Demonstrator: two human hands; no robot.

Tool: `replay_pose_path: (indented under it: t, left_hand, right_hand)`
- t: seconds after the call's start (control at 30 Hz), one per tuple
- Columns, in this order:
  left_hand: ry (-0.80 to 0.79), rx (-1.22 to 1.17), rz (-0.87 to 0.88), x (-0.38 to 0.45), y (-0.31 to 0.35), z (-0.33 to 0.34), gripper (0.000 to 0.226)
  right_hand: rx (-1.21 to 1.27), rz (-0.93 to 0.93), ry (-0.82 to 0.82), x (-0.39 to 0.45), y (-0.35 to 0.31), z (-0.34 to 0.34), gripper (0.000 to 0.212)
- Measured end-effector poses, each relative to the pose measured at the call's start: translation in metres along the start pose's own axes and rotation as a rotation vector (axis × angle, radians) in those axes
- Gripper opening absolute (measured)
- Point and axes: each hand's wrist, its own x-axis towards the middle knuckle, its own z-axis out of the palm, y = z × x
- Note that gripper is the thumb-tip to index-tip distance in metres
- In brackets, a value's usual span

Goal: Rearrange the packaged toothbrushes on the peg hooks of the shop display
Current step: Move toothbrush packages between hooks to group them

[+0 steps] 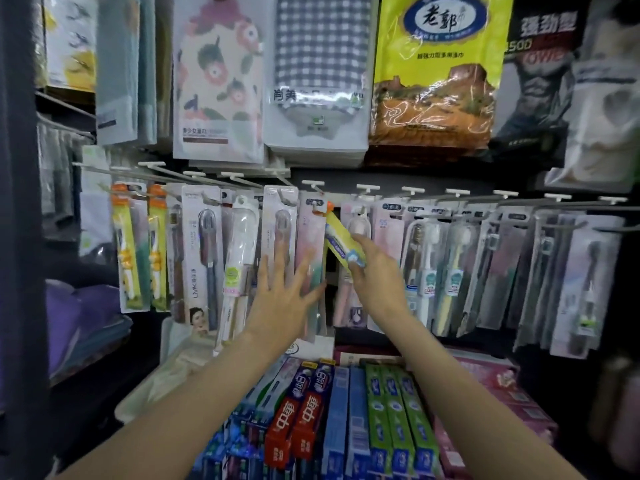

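Note:
A row of packaged toothbrushes hangs from white-tipped peg hooks (367,189) across the display. My right hand (372,271) grips a yellow toothbrush pack (341,242) with an orange top, tilted, its upper end at a hook near the middle of the row. My left hand (282,296) is spread open, fingers straight, pressing against the pink and green pack (310,223) and the clear pack (278,216) hanging to the left of the gap. Two more yellow packs (126,251) hang at the far left.
Packaged towels and cloths (318,74) hang above the hooks. Toothpaste boxes (346,417) lie stacked on the shelf below my arms. Folded purple fabric (79,320) sits at the left. More toothbrush packs (519,265) crowd the hooks to the right.

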Motion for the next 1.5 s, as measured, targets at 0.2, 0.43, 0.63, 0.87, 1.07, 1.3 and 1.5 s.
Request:
replay_pose_path:
  t: [0.2,0.43,0.63,0.87,1.07,1.3,1.5]
  left_hand:
    - [-0.121,0.042,0.010,-0.005,0.001,-0.001,0.068]
    - [0.017,-0.056,-0.046,-0.023,-0.001,0.000,0.088]
    - [0.108,-0.130,-0.157,-0.054,0.002,0.006,0.075]
    - [0.081,-0.251,-0.329,-0.084,-0.020,-0.013,0.068]
    - [0.085,-0.410,-0.502,-0.103,-0.098,0.005,0.055]
    - [0.129,-0.745,-0.644,-0.103,-0.186,0.055,0.045]
    - [0.143,-0.960,-0.625,-0.098,-0.210,0.083,0.043]
  right_hand:
    - [-0.450,-0.185,-0.250,0.019,0.006,-0.022,0.051]
    - [0.247,0.257,-0.399,-0.020,0.040,-0.040,0.039]
    - [1.149,0.660,-0.540,-0.051,0.044,-0.059,0.026]
    - [1.201,0.537,-0.614,-0.065,0.014,-0.042,0.025]
    - [0.752,0.212,-0.477,-0.050,-0.053,-0.005,0.031]
    - [0.311,-0.091,-0.339,-0.022,-0.165,0.098,0.037]
    - [-0.053,-0.107,-0.222,-0.015,-0.186,0.151,0.040]
